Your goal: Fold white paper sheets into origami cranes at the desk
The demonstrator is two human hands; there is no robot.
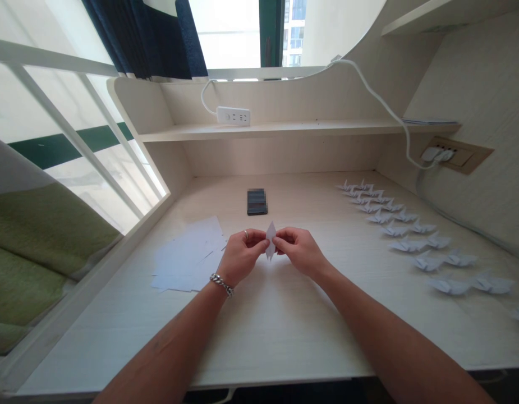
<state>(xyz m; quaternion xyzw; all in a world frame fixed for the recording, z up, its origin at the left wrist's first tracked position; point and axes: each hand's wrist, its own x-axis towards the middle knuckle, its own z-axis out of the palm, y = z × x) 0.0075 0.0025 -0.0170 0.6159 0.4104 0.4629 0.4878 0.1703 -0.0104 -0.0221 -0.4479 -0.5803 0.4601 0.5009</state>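
Between my two hands is a small folded white paper (271,238), a narrow diamond pointed at top and bottom, held upright just above the desk. My left hand (242,249), with a ring and a chain bracelet, pinches its left edge between thumb and fingers. On the opposite edge, my right hand (300,249) grips it the same way. Loose white paper sheets (185,258) lie overlapping left of my left hand. To the right, folded paper cranes (406,244) stand in two rows running away from me.
A dark flat rectangular object (257,202) lies on the desk (284,331) beyond my hands. On the shelf (280,132) at the back sits a white power strip (233,116). A white cable (385,104) runs down to the wall socket (457,154) at right. Railings stand at left.
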